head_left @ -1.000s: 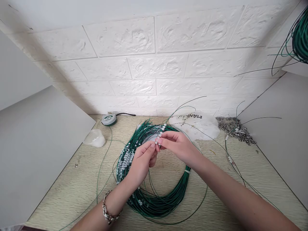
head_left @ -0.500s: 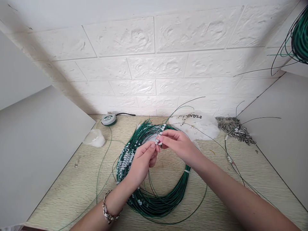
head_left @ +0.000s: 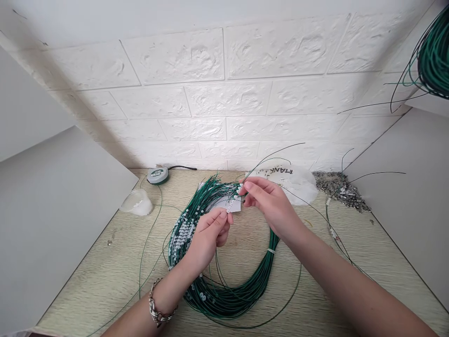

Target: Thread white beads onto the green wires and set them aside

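Ok so I'm getting a dark green wire coil (head_left: 238, 302), white beads (head_left: 183, 232), pale streaky woodgrain desk (head_left: 119, 276), white brick-pattern wall (head_left: 224, 99), grey-and-green tape measure (head_left: 157, 175).

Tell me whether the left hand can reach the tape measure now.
Probably yes: mainly the green coil lies between the left hand and the tape measure, though that hand is pinching a beaded strand.

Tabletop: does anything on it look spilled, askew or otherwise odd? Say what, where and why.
The heap of small grey bits lies loose on the tabletop, in its far right corner, with no container visible, so it may be spilled or swept aside. By contrast, the green wire bundle is tied with a white band.
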### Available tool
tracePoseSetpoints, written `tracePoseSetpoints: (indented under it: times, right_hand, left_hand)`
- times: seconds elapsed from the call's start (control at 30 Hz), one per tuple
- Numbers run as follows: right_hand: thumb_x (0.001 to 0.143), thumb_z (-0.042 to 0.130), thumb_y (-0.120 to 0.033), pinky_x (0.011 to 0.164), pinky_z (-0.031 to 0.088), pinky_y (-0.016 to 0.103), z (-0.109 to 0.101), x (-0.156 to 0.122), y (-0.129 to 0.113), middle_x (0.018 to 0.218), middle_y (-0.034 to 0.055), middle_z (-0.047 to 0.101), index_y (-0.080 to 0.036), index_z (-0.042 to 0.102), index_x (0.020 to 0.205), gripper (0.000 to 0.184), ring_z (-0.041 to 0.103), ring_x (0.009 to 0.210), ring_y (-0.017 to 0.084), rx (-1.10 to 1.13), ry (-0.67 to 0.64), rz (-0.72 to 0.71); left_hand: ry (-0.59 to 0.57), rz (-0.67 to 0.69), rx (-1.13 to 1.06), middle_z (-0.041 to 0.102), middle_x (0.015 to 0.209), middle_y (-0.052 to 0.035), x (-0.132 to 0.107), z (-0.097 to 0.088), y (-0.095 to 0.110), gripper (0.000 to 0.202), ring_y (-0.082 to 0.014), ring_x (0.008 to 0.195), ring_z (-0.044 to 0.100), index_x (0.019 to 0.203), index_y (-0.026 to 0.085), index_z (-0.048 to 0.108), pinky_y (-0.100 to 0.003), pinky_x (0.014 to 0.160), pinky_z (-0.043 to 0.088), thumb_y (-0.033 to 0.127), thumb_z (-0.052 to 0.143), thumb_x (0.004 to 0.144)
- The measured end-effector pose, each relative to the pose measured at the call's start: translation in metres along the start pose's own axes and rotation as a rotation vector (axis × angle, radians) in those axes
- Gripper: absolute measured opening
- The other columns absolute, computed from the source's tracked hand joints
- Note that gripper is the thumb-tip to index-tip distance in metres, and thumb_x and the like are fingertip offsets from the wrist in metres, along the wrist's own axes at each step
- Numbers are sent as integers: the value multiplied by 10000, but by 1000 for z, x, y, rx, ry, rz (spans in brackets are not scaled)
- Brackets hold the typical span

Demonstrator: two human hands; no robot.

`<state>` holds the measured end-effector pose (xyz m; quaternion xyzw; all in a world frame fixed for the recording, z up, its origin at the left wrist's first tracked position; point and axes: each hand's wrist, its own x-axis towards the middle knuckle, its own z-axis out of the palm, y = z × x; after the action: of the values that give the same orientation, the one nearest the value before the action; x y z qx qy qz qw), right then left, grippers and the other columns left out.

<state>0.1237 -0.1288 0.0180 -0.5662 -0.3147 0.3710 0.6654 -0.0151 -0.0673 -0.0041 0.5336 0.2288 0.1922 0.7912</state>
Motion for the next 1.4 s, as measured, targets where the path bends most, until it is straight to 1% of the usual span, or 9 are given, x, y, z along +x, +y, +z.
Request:
tracePoseSetpoints:
  times: [0.33,0.5,0.63,0.77,0.93,1.07,1.17,1.27,1.4]
  right_hand:
    - [678,608,-401,563,383,232,-6,3,-6,693,20,597,-151,595,702,251,471,555,81,-34,-42,0]
    - [677,610,-386,570,393,230,-8,4,-10,706,13,584,-154,575,698,235,476,556,76,66,-1,-7]
    - [673,623,-353,561,399,222,-18,8,-24,699,3,559,-157,565,696,206,473,546,64,175,97,-74]
    - [671,627,-334,563,409,218,-40,7,-46,718,-10,542,-179,558,703,173,464,553,57,231,237,-234]
    - [679,623,-310,602,433,225,-61,-1,-65,733,-11,542,-199,567,727,133,474,580,62,137,382,-409]
    - [693,611,-320,620,454,228,-60,-1,-63,799,1,582,-183,558,730,151,497,592,59,74,319,-380]
    - [684,620,-305,613,461,213,-59,4,-59,768,-4,595,-164,552,725,162,508,581,49,144,301,-374]
    - [667,634,-248,603,458,184,-59,10,-55,700,-15,591,-155,559,741,141,504,568,36,241,378,-420]
    - [664,621,-207,616,459,182,-65,18,-52,683,-21,592,-164,567,790,144,512,571,35,278,510,-476]
  left_hand:
    - [-1,-18,41,180,473,75,-1,2,2,329,-21,402,116,633,132,455,-152,378,97,441,530,718]
    - [1,-39,46,179,487,74,1,1,2,336,-19,404,108,615,135,428,-152,374,91,438,536,715]
    - [-9,-51,51,186,492,76,3,0,1,347,-15,396,111,620,139,416,-150,367,79,451,536,711]
    - [-11,-55,78,200,506,72,3,-1,1,348,-10,392,126,613,137,402,-152,369,77,442,528,724]
    - [-27,-50,120,192,507,70,1,1,0,351,-13,397,128,611,137,403,-155,373,81,447,509,737]
    - [-14,-33,130,188,504,71,1,2,-1,366,-14,397,132,600,140,383,-158,374,81,459,504,735]
    - [4,-26,126,182,512,71,2,1,-1,364,-14,398,128,606,142,381,-159,375,82,460,496,740]
    - [-10,-36,128,177,510,73,2,1,-1,366,-17,402,125,609,144,382,-158,374,87,468,494,737]
    - [-28,-59,186,172,486,76,0,2,-2,386,-23,403,120,598,148,375,-158,372,82,493,479,737]
